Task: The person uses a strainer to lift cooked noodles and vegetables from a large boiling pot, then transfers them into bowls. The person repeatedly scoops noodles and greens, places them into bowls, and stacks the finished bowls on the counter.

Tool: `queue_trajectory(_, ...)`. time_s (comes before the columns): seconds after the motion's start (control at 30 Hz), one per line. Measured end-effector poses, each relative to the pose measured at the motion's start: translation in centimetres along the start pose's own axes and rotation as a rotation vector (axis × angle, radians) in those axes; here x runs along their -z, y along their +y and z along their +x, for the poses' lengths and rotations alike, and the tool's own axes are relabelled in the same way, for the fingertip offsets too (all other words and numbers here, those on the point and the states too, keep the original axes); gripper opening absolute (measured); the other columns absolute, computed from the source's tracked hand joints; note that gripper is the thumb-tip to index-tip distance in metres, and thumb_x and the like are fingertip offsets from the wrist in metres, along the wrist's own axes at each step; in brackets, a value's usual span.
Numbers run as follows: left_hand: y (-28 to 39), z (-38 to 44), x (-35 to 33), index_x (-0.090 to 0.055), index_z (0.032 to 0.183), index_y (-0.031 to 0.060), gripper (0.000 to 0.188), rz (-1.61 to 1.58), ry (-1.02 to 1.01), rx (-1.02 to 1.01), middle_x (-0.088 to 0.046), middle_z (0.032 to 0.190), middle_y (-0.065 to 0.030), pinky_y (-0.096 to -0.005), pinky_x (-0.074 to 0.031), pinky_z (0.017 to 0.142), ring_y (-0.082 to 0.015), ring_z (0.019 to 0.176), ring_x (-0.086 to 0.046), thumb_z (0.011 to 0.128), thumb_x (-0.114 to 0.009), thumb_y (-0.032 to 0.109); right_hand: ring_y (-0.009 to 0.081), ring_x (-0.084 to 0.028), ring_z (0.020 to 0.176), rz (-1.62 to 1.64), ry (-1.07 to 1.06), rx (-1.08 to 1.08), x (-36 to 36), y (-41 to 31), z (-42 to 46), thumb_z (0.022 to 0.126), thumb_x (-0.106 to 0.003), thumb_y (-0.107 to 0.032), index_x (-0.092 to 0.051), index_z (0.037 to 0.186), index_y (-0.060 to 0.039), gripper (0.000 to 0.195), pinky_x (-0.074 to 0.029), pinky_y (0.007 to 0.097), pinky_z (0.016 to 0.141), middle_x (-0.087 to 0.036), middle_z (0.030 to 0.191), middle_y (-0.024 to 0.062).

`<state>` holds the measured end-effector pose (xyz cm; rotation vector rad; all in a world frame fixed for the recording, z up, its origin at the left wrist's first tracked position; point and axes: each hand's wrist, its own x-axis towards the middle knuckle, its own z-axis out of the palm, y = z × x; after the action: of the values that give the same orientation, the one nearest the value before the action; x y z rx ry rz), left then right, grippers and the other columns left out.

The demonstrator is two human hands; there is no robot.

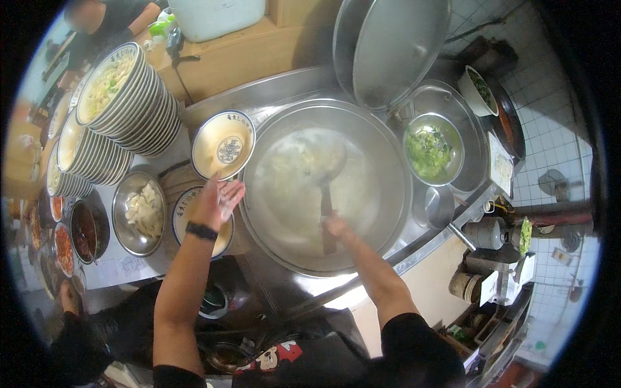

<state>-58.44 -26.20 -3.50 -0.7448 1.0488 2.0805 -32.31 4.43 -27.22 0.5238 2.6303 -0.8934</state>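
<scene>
My right hand [335, 225] grips the handle [327, 199] of a large ladle or skimmer. Its round head [330, 162] dips into cloudy, steaming liquid in a wide metal pot [405, 208]. Pale pieces show faintly near the head, blurred by steam. My left hand [223, 199] is palm up with fingers spread, beside the pot's left rim. Its thumb overlaps the near rim of a patterned bowl [208, 136]; whether they touch I cannot tell. Below that hand lies a second bowl [182, 213], partly covered by my wrist.
Tall bowl stacks [150, 111] stand at the left, near a metal bowl of dumplings [145, 208]. Right of the pot sit a bowl of chopped greens [429, 155] and a metal dipper [439, 208]. A large lid [402, 53] leans behind. Another person [111, 29] is at upper left.
</scene>
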Motion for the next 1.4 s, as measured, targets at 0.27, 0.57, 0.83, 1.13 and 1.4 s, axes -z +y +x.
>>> queue_trajectory(0.27, -2.3, 6.1, -0.8, -0.050, 0.121, -0.0062, 0.031, -0.031, 0.097, -0.261, -0.060, 0.116, -0.0197, -0.0417, -0.054, 0.093, -0.0290, 0.102, -0.062, 0.093, -0.039, 0.001, 0.0177, -0.057, 0.064, 1.255, -0.214, -0.314, 6.1, -1.0, -6.0, 0.092, -0.056, -0.009, -0.054, 0.112, -0.0025, 0.021, -0.048, 0.0337, 0.054, -0.058, 0.080, 0.0085)
queue_trajectory(0.57, -3.1, 2.9, -0.8, -0.068, 0.085, -0.0012, 0.024, 1.888, 0.592, -0.772, -0.069, 0.074, -0.0160, -0.0381, -0.056, 0.068, -0.0301, 0.073, -0.069, 0.091, -0.064, 0.022, 0.0178, -0.056, 0.063, 1.007, -0.251, -0.217, 16.0, -4.2, -18.4, 0.094, -0.055, -0.008, -0.048, 0.120, -0.0031, 0.027, -0.049, 0.0323, 0.053, -0.056, 0.076, 0.0079)
queue_trajectory(0.83, -9.3, -3.4, 0.4, -0.058, 0.098, -0.0108, 0.017, 0.301, 0.063, -0.529, -0.065, 0.097, -0.0163, -0.0384, -0.061, 0.074, -0.0264, 0.086, -0.068, 0.093, -0.051, 0.004, 0.0181, -0.054, 0.063, 1.331, -0.146, -0.411, 12.3, -0.6, -22.2, 0.094, -0.053, -0.006, -0.053, 0.112, -0.0026, 0.018, -0.047, 0.0335, 0.056, -0.055, 0.078, 0.0083)
queue_trajectory(1.13, -18.6, -1.6, 4.2, -0.062, 0.075, -0.0111, 0.021, 0.823, 0.210, -0.694, -0.064, 0.067, -0.0237, -0.0406, -0.055, 0.059, -0.0334, 0.063, -0.067, 0.082, -0.062, 0.009, 0.0150, -0.051, 0.052, 0.875, -0.120, -0.211, 25.5, -8.6, -31.5, 0.089, -0.051, 0.000, -0.042, 0.118, 0.0030, 0.031, -0.046, 0.0293, 0.047, -0.051, 0.073, 0.0074)
queue_trajectory(1.4, -22.6, 0.5, -0.9, -0.063, 0.072, -0.0107, 0.020, 0.672, 0.142, -0.604, -0.064, 0.064, -0.0220, -0.0404, -0.054, 0.058, -0.0329, 0.060, -0.067, 0.081, -0.062, 0.008, 0.0458, -0.061, 0.067, 0.154, 0.245, -0.223, 17.5, -7.7, -31.9, 0.092, -0.053, -0.016, -0.048, 0.118, 0.0063, 0.034, -0.051, 0.0490, 0.062, -0.063, 0.073, 0.0252)
